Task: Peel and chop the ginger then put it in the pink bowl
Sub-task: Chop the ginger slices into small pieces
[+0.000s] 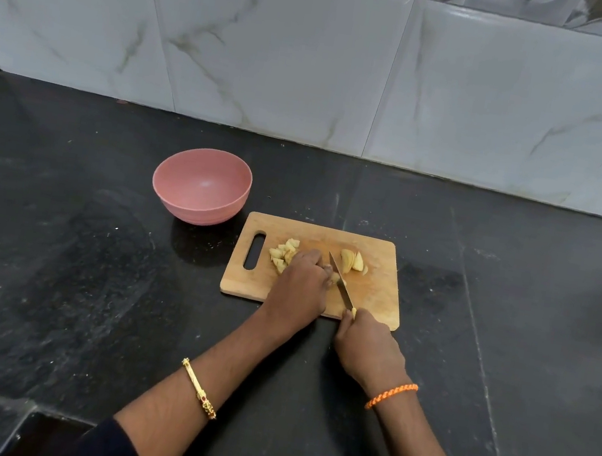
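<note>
The left hand (304, 273) pins a ginger piece (335, 277) on the cutting board (375, 298) so it cannot slip — right hand (364, 338) grips the knife (340, 283), slicing. Pink bowl (201, 186) waits beside, nothing visible inside.

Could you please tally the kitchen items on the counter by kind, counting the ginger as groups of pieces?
Pink bowl: 1
Cutting board: 1
Knife: 1
Ginger groups: 2, chopped pile, slices
Total: 5

We cannot see the knife handle (354, 312) well; the right hand (363, 346) covers it. The left hand (300, 287) hides part of the ginger (335, 277).
</note>
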